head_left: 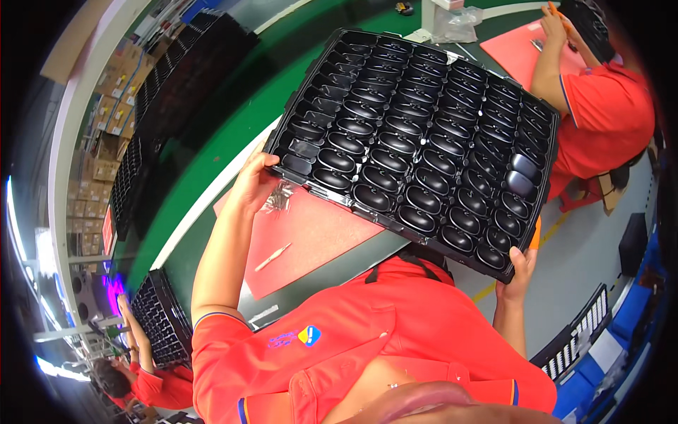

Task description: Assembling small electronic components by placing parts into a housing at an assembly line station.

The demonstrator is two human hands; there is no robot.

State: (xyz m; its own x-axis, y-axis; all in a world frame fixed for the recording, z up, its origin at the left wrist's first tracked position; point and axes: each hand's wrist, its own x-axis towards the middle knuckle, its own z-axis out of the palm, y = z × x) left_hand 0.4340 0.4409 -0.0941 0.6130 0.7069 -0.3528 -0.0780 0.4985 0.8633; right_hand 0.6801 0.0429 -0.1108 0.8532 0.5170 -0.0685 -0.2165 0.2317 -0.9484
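Both my hands hold a large black plastic tray [316,187] tilted up in front of me. My left hand [253,180] is closed on its left corner, thumb over the rim. At the near right corner, my right hand [520,265] grips the edge, with an orange cover on a finger. Rows of pockets carry many glossy black oval shells [373,198]. Two greyish shells [520,184] stand out near the right side. Several pockets along the left edge look different, without the rounded shells. The fingers under the tray are hidden.
Below the tray lies a pink mat [311,244] on the green bench, bearing a slim pointed tool [273,256] and a pile of small metal pieces [277,196]. Co-workers in red sit at right [607,113] and lower left [159,389]. More black trays [159,304] stand at left.
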